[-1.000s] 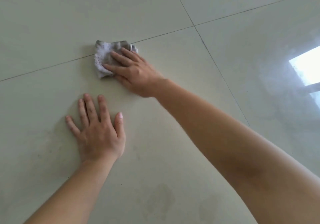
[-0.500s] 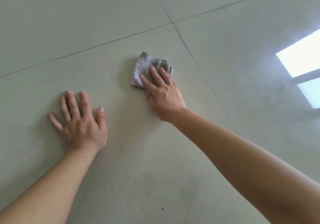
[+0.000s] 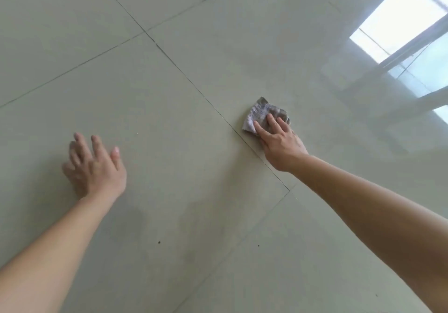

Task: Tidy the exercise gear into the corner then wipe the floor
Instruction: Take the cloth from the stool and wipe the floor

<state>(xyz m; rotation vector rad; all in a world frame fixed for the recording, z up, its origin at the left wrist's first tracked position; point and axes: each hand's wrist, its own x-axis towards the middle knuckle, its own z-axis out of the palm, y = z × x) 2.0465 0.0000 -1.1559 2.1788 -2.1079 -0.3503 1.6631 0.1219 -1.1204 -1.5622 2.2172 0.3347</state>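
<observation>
The cloth (image 3: 263, 116) was pressed flat to the floor (image 3: 169, 94) under the fingers (image 3: 272, 122) of the right hand (image 3: 281, 143). That hand was spread open, palm down; nothing was clenched, and the cloth was held only by downward pressure. The crumpled grey cloth stuck out past the fingertips, away from the person, so that the part not covered lay ahead of the hand along the line of the forearm. No clear long axis could be made out in it, since it was bunched.

The cloth was seen just to the right of the dark tile seam (image 3: 194, 87) that ran diagonally across the floor, close to it but not on it; the heel of the right hand lay nearly over that seam. The left hand (image 3: 97, 167) was well apart on the other side of the seam, fingers open and empty; it was blurred, and whether it touched the floor could not be told. The right hand was therefore the only one at the cloth.

Small dark specks (image 3: 159, 242) were visible near the person, on the left-hand side of the seam. No exercise gear was in view, so the wiping stage was judged to be under way.
</observation>
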